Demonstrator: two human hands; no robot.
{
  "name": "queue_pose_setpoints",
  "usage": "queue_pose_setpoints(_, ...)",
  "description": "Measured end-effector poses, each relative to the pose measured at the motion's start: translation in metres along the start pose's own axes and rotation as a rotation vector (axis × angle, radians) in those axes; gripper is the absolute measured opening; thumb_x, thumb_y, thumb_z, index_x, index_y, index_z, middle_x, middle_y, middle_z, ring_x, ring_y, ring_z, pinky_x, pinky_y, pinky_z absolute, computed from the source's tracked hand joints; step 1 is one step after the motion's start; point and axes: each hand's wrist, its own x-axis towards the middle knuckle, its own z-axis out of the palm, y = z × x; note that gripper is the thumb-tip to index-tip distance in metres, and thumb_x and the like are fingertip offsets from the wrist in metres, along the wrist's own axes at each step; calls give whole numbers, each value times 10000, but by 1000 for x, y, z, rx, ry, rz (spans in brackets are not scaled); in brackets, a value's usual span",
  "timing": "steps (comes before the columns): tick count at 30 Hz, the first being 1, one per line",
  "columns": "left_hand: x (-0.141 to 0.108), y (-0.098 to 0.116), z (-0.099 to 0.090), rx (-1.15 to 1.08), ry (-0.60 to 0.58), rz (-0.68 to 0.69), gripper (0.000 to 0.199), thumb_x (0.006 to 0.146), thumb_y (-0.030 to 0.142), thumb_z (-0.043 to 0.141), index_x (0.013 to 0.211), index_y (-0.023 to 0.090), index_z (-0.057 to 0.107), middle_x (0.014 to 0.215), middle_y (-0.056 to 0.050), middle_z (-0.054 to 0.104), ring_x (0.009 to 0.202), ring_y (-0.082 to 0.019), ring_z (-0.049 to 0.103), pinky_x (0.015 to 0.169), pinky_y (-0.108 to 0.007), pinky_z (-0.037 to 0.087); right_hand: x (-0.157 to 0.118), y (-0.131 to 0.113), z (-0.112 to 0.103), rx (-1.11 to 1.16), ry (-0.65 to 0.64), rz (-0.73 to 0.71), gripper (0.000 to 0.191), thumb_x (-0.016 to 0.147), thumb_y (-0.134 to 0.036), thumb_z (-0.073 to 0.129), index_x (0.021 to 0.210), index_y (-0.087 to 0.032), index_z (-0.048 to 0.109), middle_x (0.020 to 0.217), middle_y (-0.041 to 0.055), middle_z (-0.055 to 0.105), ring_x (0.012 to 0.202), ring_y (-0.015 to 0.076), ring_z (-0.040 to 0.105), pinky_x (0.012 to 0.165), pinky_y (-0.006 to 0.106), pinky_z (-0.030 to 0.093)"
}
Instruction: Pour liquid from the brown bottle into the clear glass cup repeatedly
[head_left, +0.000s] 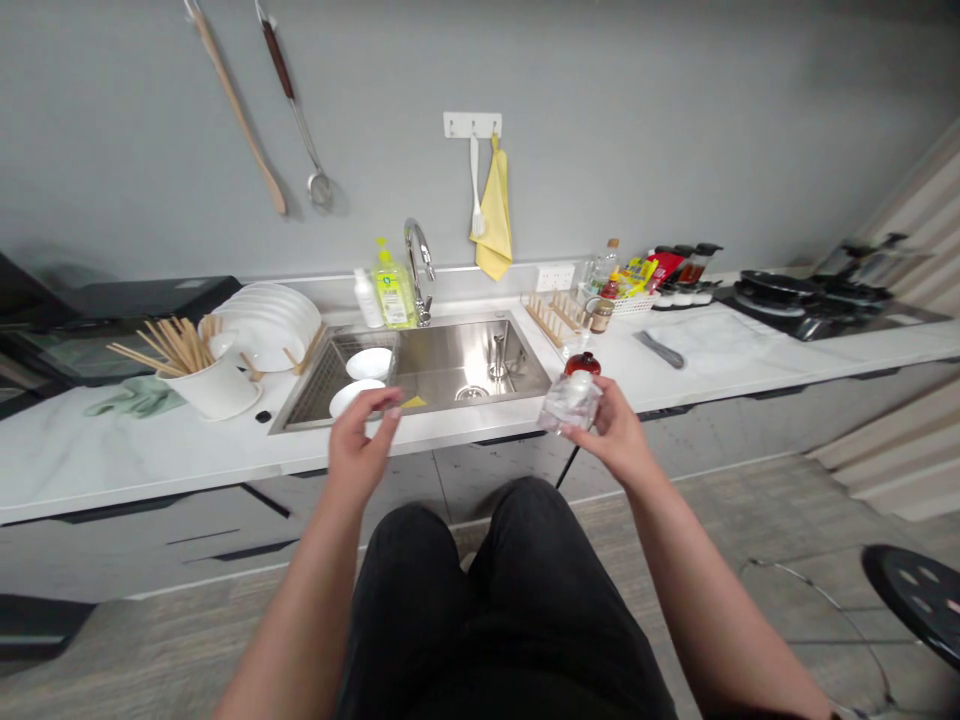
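Observation:
My right hand [616, 434] grips a small, clear, faceted container [570, 402] with a whitish top, held in front of the counter's front edge. Its exact kind is hard to make out. Just behind it, a dark red-brown rounded object [583, 363] stands on the counter, partly covered. My left hand [363, 440] is in the air before the sink's left front edge, thumb and fingers apart, holding nothing. Beyond it, two white bowls [369, 363] are in the left part of the steel sink [439, 350]; the nearer one is partly hidden by that hand.
White plates [274, 325] stand in a rack on the left, beside a white pot [217, 390] of wooden chopsticks [176, 345]. A faucet [417, 270] rises behind the sink. A wooden rack [555, 320] and a dark grey utensil [660, 348] lie right. A black stool [919, 595] is lower right.

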Motion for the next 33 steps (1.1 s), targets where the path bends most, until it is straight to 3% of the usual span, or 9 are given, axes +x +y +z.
queue_pose_setpoints(3, -5, 43, 36, -188, -269, 21, 332, 1070, 497, 710, 1337, 330, 814, 1263, -87, 802, 1162, -307, 766, 1074, -499, 624, -12, -14, 48, 310, -221, -56, 870, 779, -607, 964, 1475, -334, 518, 1341, 126, 731, 1166, 383, 764, 1068, 582, 650)
queue_pose_setpoints(5, -3, 50, 53, -240, -367, 38, 364, 1052, 505, 745, 1365, 334, 816, 1355, -100, 786, 1278, -329, 741, 1170, -532, 580, -14, -16, 74, 373, -316, -86, 836, 784, -562, 987, 1462, -329, 556, 1362, 116, 724, 1194, 384, 758, 1108, 579, 632)
queue_pose_setpoints(7, 2, 42, 64, -298, -429, 20, 361, 1051, 515, 744, 1338, 315, 831, 1392, -113, 779, 1350, -340, 718, 1227, -544, 541, -11, -13, 97, 417, -386, -103, 830, 780, -551, 1004, 1462, -327, 586, 1401, 112, 712, 1255, 384, 741, 1150, 564, 613)
queue_pose_setpoints(10, 8, 13, 73, -382, -470, -76, 370, 1055, 530, 729, 1293, 270, 840, 1360, -134, 785, 1314, -335, 734, 1177, -519, 567, 5, -1, 126, 484, -450, -90, 882, 753, -593, 1019, 1473, -317, 592, 1473, 117, 686, 1304, 368, 727, 1173, 537, 598)
queue_pose_setpoints(14, 13, -29, 87, -393, -447, -113, 397, 1027, 553, 757, 1258, 241, 835, 1354, -137, 780, 1307, -323, 722, 1200, -504, 534, 38, 20, 155, 461, -488, -114, 889, 750, -589, 1018, 1475, -289, 601, 1467, 114, 699, 1295, 336, 724, 1196, 528, 568)
queue_pose_setpoints(18, 16, -60, 106, -299, -369, -79, 443, 1025, 625, 719, 1184, 228, 835, 1267, -138, 786, 1252, -316, 722, 1181, -505, 530, 68, 39, 173, 327, -468, -232, 817, 751, -496, 1000, 1441, -249, 637, 1448, 124, 714, 1329, 334, 697, 1223, 518, 526)
queue_pose_setpoints(22, 16, -77, 117, -196, -404, -52, 424, 1048, 588, 683, 1220, 228, 824, 1239, -132, 775, 1218, -310, 719, 1149, -497, 548, 80, 56, 182, 225, -479, -259, 794, 723, -397, 970, 1434, -234, 658, 1420, 126, 735, 1221, 319, 728, 1130, 495, 579)
queue_pose_setpoints(27, 14, -90, 125, -180, -424, -59, 451, 1067, 601, 653, 1245, 221, 817, 1238, -134, 761, 1214, -306, 714, 1153, -496, 548, 82, 70, 187, 196, -494, -253, 812, 745, -388, 958, 1480, -227, 654, 1450, 135, 733, 1233, 318, 725, 1113, 476, 593)
queue_pose_setpoints(33, 11, -92, 135, -181, -304, -72, 386, 1044, 556, 703, 1207, 223, 812, 1339, -139, 756, 1287, -308, 712, 1189, -499, 535, 85, 78, 191, 211, -485, -219, 861, 737, -429, 988, 1503, -236, 645, 1463, 136, 728, 1260, 320, 730, 1155, 492, 584)
